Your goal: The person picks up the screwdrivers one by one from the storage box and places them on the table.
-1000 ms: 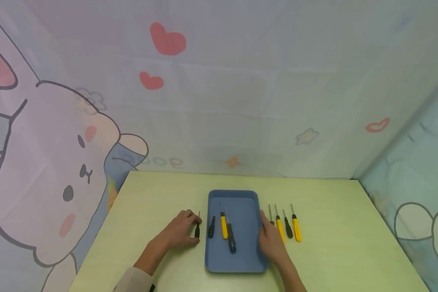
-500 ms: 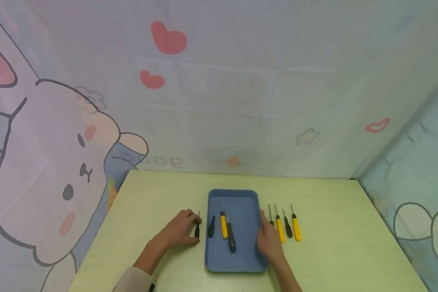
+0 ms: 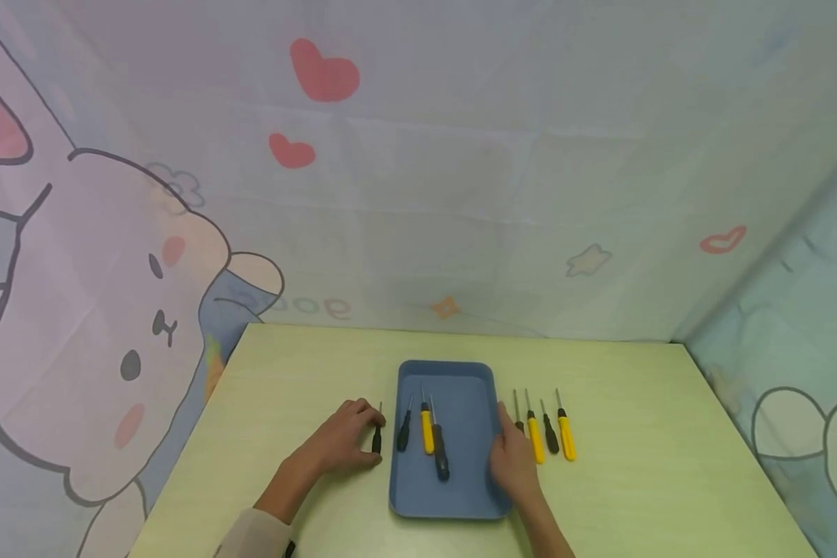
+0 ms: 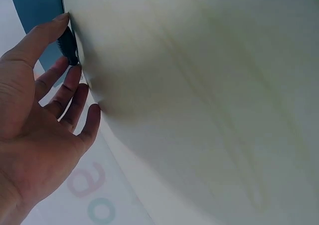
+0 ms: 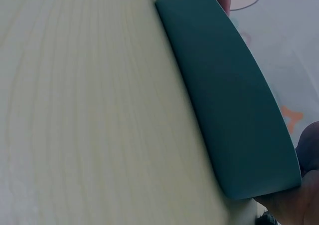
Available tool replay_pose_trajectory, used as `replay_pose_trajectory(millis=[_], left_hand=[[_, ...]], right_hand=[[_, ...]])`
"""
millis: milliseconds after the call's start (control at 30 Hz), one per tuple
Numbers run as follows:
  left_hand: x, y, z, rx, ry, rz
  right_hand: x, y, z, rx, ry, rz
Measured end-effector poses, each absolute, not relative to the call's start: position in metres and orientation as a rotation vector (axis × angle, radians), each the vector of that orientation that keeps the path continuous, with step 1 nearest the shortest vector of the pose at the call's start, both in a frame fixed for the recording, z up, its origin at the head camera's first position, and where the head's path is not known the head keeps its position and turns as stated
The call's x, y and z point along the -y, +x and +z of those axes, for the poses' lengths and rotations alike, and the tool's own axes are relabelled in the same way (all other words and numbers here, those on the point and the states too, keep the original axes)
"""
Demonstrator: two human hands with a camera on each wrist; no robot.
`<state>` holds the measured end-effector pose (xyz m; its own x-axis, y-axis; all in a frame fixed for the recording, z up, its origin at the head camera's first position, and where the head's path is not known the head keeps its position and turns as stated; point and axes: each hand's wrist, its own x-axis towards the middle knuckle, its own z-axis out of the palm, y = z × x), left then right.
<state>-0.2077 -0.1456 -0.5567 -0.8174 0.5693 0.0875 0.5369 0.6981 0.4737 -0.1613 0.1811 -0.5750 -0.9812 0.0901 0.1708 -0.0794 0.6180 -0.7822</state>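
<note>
In the head view my left hand (image 3: 345,438) lies on the table left of the tray. Its thumb and fingertips meet the two ends of a small black screwdriver handle (image 3: 377,442), whose thin shaft points away. The left wrist view shows the same handle (image 4: 67,45) between thumb and forefinger. My right hand (image 3: 514,465) grips the right rim of the blue tray (image 3: 467,508), thumb along the edge. Inside the tray lie a short black screwdriver (image 3: 404,434), a yellow screwdriver (image 3: 428,438) and a larger dark screwdriver (image 3: 441,457).
Right of the tray stands a row of several screwdrivers, including a yellow one (image 3: 566,440) and a black one (image 3: 551,436). My right hand partly covers the row's nearest ones. The pale table (image 3: 642,434) ends at a printed cloth wall (image 3: 488,194).
The right forearm has shifted slightly left. My left hand keeps its place at the small screwdriver, and the other screwdrivers stay where they were.
</note>
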Motion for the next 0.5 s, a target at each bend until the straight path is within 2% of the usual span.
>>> replay_pose_trajectory(millis=[500], left_hand=[[0.1446, -0.208, -0.5584, -2.841, 0.915, 0.733]], right_hand=[[-0.1863, -0.1633, -0.5698, 2.667, -0.025, 1.369]])
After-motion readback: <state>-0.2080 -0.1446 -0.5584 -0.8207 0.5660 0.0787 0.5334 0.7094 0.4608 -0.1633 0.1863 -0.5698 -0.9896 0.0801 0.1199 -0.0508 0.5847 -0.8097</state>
